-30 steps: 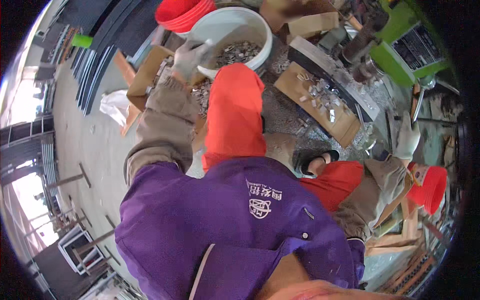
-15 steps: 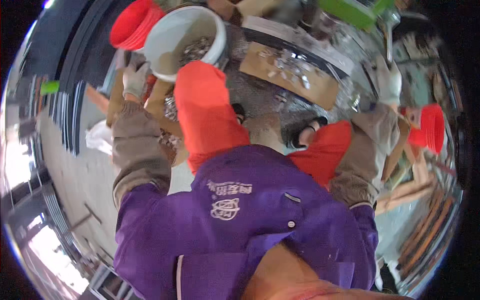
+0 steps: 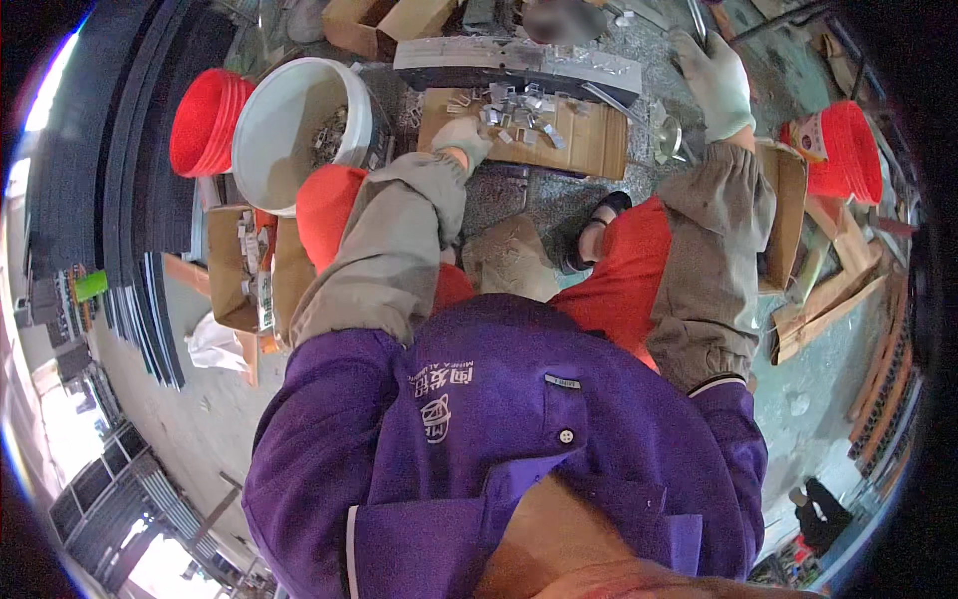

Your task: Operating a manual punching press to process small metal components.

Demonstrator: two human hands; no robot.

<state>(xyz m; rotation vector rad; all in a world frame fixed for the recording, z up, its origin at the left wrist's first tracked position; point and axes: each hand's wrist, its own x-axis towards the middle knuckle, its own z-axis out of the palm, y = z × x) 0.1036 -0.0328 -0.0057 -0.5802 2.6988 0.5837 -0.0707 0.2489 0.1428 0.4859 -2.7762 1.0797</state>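
Observation:
My left hand (image 3: 464,140), in a pale work glove, is at the left edge of a flat cardboard sheet (image 3: 589,155). Its fingers look drawn together beside a scatter of small silver metal pieces (image 3: 529,110); whatever they may hold is too small to make out. Farther out on the right, my gloved right hand (image 3: 717,90) is closed round a shiny metal handle (image 3: 698,20), whose far end runs out of view. Behind the cardboard lies a long grey metal block (image 3: 519,62) with a dark front face.
To the left stand a white bucket (image 3: 261,125) with metal pieces inside and a red bucket (image 3: 200,130). Another red bucket (image 3: 853,150) is at the right, by an open cardboard box (image 3: 786,210). A box of parts (image 3: 232,290) sits by my left knee.
My left hand has moved from beside the white bucket and box, rightward to the metal pieces on the cardboard. My right hand still grips the metal handle. The whole view has shifted.

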